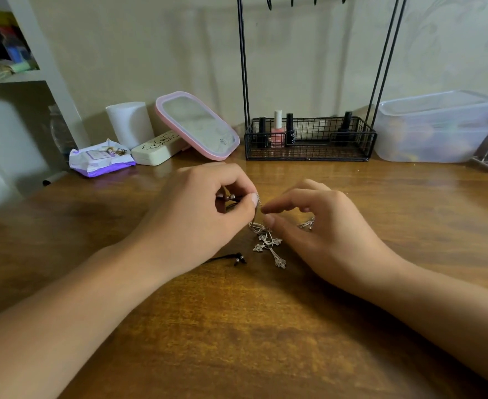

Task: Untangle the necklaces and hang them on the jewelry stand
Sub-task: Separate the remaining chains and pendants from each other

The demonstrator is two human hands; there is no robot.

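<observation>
A tangle of necklaces lies at the middle of the wooden table (237,326). Its silver chain with a cross pendant (270,249) rests between my hands. A black cord with small beads (231,258) trails out below my left hand (196,217), which grips beads and cord and pinches the silver chain at its thumb tip. My right hand (317,226) pinches the chain close by, thumb and forefinger nearly meeting. Another silver piece (307,224) shows under my right fingers. The black wire jewelry stand (309,139) rises at the back, its hooks cut off by the frame's top.
The stand's basket holds several nail polish bottles (277,131). A pink-framed mirror (198,125), a white cylinder (130,123), a cream case (156,149) and a purple wipes pack (101,159) sit back left. A clear plastic box (436,128) stands back right. Shelving is at far left.
</observation>
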